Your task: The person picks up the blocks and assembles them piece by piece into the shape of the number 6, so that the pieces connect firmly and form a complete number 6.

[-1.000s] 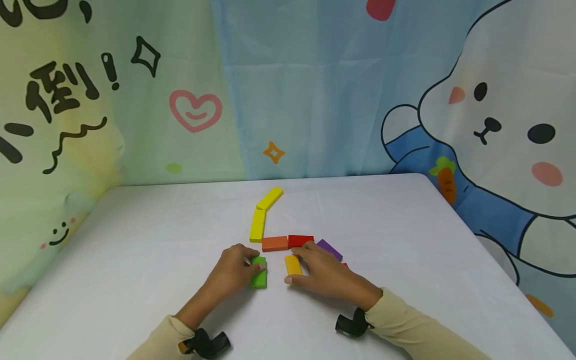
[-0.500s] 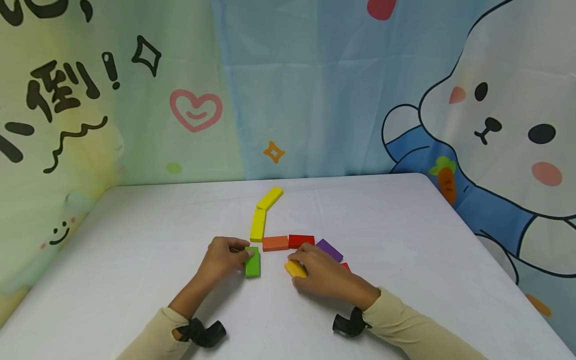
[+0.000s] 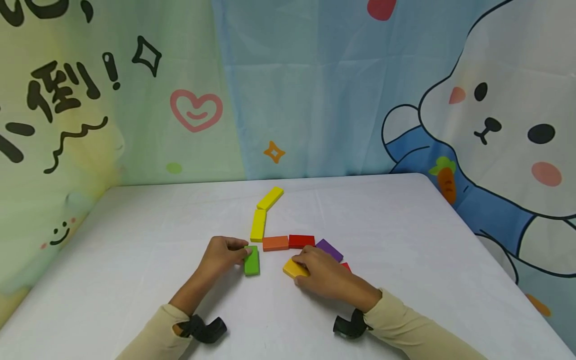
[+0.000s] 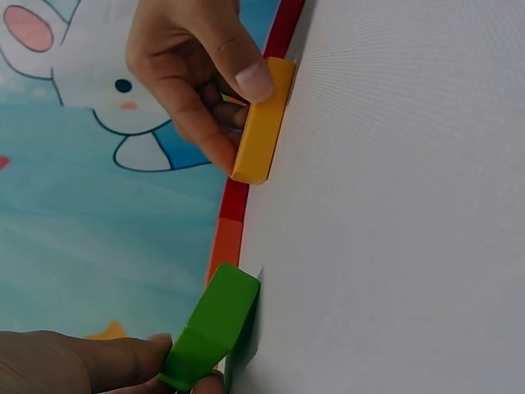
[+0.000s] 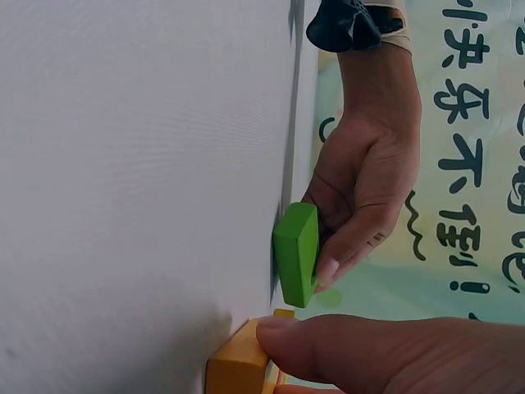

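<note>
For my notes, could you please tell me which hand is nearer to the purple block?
Right: the right hand is just on the near side of the purple block; the left hand is well to the block's left.

In the head view the right hand (image 3: 326, 272) covers one end of the amber block (image 3: 293, 268), and all but a corner of a red piece (image 3: 345, 266) is hidden behind that hand. The bottom edge cuts off both sleeves (image 3: 155, 332) and the worktop (image 3: 279, 320); the right edge crops the printed white animal (image 3: 508, 150). In the left wrist view the left hand (image 4: 82, 361) is cut off, and the green block (image 4: 215, 312) hides part of the orange block (image 4: 225, 244). In the right wrist view the bottom edge crops the amber block
</note>
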`<state>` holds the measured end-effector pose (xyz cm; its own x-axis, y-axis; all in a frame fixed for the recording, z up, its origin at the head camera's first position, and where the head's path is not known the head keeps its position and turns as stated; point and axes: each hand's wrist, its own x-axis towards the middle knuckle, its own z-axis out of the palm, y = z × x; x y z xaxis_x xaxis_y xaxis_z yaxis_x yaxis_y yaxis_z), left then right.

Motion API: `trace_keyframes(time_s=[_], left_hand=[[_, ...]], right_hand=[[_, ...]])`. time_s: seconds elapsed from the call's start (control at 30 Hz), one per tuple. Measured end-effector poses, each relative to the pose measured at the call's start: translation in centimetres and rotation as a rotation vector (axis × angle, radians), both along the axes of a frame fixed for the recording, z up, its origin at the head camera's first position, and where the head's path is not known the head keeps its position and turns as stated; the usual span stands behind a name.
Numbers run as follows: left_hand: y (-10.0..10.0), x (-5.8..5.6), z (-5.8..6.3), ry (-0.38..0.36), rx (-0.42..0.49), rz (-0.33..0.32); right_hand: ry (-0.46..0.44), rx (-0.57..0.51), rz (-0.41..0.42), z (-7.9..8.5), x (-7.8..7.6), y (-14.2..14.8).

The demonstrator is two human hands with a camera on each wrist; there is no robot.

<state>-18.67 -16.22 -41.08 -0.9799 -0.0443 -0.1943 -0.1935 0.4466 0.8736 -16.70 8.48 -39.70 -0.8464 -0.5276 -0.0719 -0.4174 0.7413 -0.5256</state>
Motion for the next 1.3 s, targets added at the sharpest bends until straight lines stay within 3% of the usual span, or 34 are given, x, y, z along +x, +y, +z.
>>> trace_keyframes(time_s=[0.67,0.87,1.3], left_hand=[[0.2,-1.3,-0.6,-0.026,0.055,0.046],[0.4,-1.6,-0.5,-0.029,0.053,0.050],[0.7,-1.6,-0.8,0.011,0.062,0.059]], right_hand=[[0.072,-0.067,0.098,-0.4,0.0,-0.4],[0.032,-0.138,0.107,-0.3,0.2,-0.9],[-0.046,-0.154,0.118,-0.6,0.3,-2.6]])
